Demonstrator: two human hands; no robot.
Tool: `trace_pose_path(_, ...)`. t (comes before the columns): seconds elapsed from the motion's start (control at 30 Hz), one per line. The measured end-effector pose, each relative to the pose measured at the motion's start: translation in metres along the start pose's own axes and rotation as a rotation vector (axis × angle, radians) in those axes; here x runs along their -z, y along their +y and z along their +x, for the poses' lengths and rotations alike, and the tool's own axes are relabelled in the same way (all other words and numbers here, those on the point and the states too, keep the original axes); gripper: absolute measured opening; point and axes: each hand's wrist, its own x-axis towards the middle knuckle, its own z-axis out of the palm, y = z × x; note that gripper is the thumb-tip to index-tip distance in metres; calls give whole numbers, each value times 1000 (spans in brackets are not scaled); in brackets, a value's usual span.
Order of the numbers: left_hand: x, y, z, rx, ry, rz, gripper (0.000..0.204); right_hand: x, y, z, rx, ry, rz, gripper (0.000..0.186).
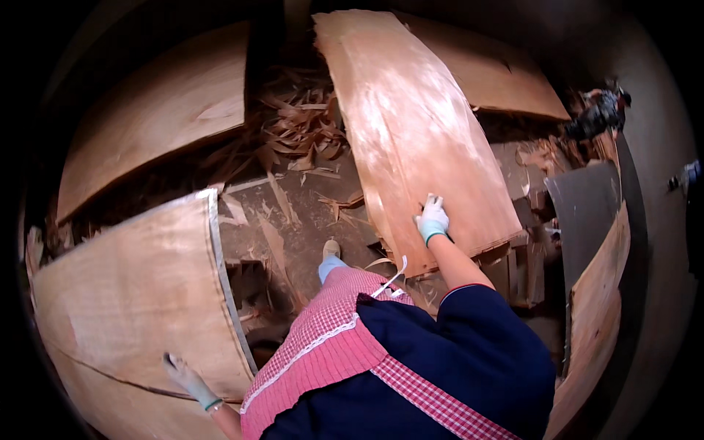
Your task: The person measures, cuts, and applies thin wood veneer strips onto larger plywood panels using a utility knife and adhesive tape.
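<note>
My right hand [433, 218], in a white glove, rests on a long pinkish veneer sheet [403, 125] near its near end, fingers apart and slightly bent on the surface. My left hand [186, 376], also gloved, is over a pale veneer stack [132, 293] at the lower left, its fingers closed around a small dark thing that I cannot make out. A long dark strip or crack runs across that stack beside this hand.
More wood sheets lie at upper left [154, 117] and upper right [484, 59]. Veneer scraps [301, 125] litter the floor [293, 213]. A dark board [587, 213] and veneer stand at right. A person in dark clothing [598, 114] is at upper right.
</note>
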Motion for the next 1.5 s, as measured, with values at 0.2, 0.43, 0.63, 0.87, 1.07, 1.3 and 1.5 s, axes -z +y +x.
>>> trace_pose_path(0.2, -177, 201, 63, -154, -458, -299, 32, -27, 40, 15, 178, 69, 58, 41)
trace_pose_path(0.43, -368, 368, 17, -570, -956, -126, 21, 11, 61, 21, -6, -116, 385, 25)
trace_pose_path(0.63, -514, 502, -53, -134, -1785, -138, 81, 155, 33, -24, 236, -28, 246, 17)
trace_pose_path(0.87, -737, 554, -26, 507, -1553, -676, 30, 234, 41, -113, 195, -228, 287, 17)
trace_pose_path(1.07, -670, 631, 18, 262, -1642, -822, 13, 294, 0, -118, -347, 62, 279, 11)
trace_pose_path(1.3, -523, 653, 277, 39, -1114, -1147, 23, 350, -126, 0, 145, 285, 211, 25)
trace_pose_path(1.5, -378, 570, 472, -155, -509, -1443, 32, 363, -303, 142, 731, 251, 237, 25)
